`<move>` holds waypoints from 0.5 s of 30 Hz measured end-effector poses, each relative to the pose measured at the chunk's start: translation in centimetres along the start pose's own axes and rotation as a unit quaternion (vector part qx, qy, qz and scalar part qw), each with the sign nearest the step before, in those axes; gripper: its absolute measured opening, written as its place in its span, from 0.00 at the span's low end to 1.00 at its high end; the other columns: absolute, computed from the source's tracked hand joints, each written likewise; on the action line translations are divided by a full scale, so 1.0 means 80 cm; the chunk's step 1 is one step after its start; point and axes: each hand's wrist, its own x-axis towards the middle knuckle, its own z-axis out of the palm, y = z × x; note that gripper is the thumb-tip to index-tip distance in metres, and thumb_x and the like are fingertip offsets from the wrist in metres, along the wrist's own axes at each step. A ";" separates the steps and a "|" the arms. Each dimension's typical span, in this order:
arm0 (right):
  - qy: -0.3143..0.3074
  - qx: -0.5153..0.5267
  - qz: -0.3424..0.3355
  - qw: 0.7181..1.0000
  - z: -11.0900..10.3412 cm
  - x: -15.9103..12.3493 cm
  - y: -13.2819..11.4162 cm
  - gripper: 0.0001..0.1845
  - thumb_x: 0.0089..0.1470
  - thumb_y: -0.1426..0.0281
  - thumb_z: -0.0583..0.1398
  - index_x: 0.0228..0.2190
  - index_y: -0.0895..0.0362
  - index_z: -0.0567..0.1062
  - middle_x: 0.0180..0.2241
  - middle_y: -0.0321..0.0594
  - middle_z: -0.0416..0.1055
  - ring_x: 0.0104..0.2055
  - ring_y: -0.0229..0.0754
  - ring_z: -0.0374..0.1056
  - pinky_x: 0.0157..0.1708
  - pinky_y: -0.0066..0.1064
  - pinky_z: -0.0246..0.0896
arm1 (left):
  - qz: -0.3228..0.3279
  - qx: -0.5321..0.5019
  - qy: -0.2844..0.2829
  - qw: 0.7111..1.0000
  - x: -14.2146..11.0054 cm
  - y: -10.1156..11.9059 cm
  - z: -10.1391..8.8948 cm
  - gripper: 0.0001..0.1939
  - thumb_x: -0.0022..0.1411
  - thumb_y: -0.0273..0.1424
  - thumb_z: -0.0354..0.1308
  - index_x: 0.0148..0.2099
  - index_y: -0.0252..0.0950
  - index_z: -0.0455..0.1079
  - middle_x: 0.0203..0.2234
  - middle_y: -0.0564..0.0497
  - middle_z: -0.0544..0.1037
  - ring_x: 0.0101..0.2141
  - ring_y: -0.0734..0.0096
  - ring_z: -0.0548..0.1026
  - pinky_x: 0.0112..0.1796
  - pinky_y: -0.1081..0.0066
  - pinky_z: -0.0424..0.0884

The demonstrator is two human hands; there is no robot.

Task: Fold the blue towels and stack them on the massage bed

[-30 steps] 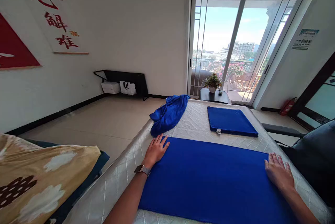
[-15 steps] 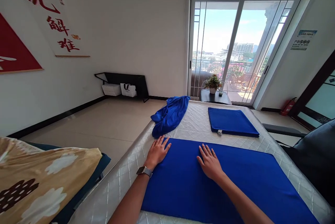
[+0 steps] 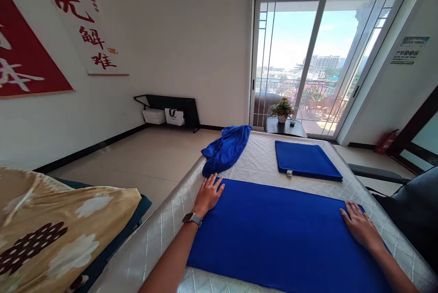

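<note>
A blue cloth [image 3: 273,233] lies flat and smooth across the white quilted mattress [image 3: 256,165]. My left hand [image 3: 208,195] rests on its far left corner, fingers spread, a watch on the wrist. At the far right corner my right hand [image 3: 361,224] lies flat on the cloth, fingers stretched out. Beyond it sits a folded blue cloth [image 3: 308,160] with a small white tag at its near edge. A crumpled blue cloth [image 3: 227,149] lies at the mattress's left edge, just past my left hand. The near right part of the flat cloth runs out of view.
A patterned tan blanket [image 3: 78,220] covers something low on the left. A black chair [image 3: 410,206] stands close along the right side. Past the mattress's far end is a small dark table [image 3: 285,128] with a potted plant [image 3: 282,109]. A black rack [image 3: 171,110] stands by the wall.
My right hand moved from the right corner to the cloth's middle, then slid back out to the right corner. My left hand stayed at the left corner. The view turned slightly left.
</note>
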 end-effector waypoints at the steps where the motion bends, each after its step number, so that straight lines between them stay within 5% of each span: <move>1: 0.006 0.007 0.003 1.000 0.004 0.001 0.004 0.41 0.64 0.54 0.37 0.68 0.66 0.54 0.71 0.50 0.48 0.73 0.51 0.40 0.69 0.50 0.41 | 0.003 -0.001 0.004 1.000 0.001 0.000 -0.003 0.27 0.75 0.45 0.41 0.69 0.41 0.62 0.69 0.45 0.60 0.69 0.55 0.55 0.67 0.50 0.49; 6: 0.013 0.026 0.010 1.000 0.009 0.002 -0.004 0.44 0.63 0.50 0.35 0.68 0.66 0.54 0.71 0.50 0.47 0.73 0.53 0.41 0.70 0.51 0.39 | 0.022 -0.020 -0.051 0.998 -0.011 -0.013 -0.027 0.28 0.76 0.44 0.38 0.69 0.40 0.62 0.69 0.44 0.60 0.68 0.54 0.56 0.66 0.50 0.54; 10: 0.024 0.028 0.014 0.999 0.011 0.002 -0.004 0.44 0.62 0.51 0.36 0.68 0.66 0.55 0.71 0.51 0.48 0.73 0.52 0.41 0.70 0.50 0.38 | 0.073 -0.038 -0.083 0.993 -0.067 -0.018 -0.036 0.29 0.76 0.48 0.38 0.72 0.44 0.55 0.71 0.46 0.56 0.69 0.57 0.55 0.65 0.50 0.55; 15: 0.018 0.002 0.030 0.999 -0.007 -0.007 -0.013 0.42 0.62 0.54 0.37 0.68 0.66 0.56 0.71 0.52 0.50 0.72 0.53 0.44 0.69 0.52 0.41 | 0.088 -0.009 -0.056 0.994 -0.135 -0.009 -0.030 0.30 0.75 0.48 0.42 0.74 0.53 0.45 0.72 0.51 0.51 0.69 0.58 0.53 0.66 0.50 0.51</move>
